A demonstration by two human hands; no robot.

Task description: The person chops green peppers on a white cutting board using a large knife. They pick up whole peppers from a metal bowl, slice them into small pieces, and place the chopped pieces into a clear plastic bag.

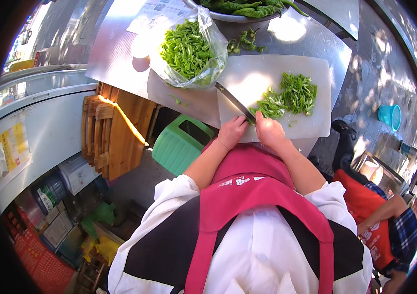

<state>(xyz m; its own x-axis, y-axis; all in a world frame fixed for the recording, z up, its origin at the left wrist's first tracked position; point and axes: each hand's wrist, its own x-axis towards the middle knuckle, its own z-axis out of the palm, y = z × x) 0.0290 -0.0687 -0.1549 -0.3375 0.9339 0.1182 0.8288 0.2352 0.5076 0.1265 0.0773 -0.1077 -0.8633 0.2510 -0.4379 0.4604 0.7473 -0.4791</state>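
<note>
My right hand [270, 130] is closed round the handle end of a kitchen knife [236, 103]. The blade slants up and left across the white cutting board [316, 125]. Just left of the handle, at the board's near edge, my left hand [233, 131] has its fingers curled in; whatever they hold, if anything, is hidden. Sliced green peppers [298, 93] lie in a loose pile on the right of the board, with more slices next to the blade. A clear plastic bag [216, 51] full of sliced green peppers [185, 49] stands open beyond the board's left corner.
A metal bowl [228, 15] of whole green peppers [247, 7] stands at the metal table's [115, 54] far side, with pepper stems [248, 40] beside it. Below left are a green plastic stool [176, 149] and folded wooden furniture [130, 132]. At right, another person in a red apron [365, 201] is nearby.
</note>
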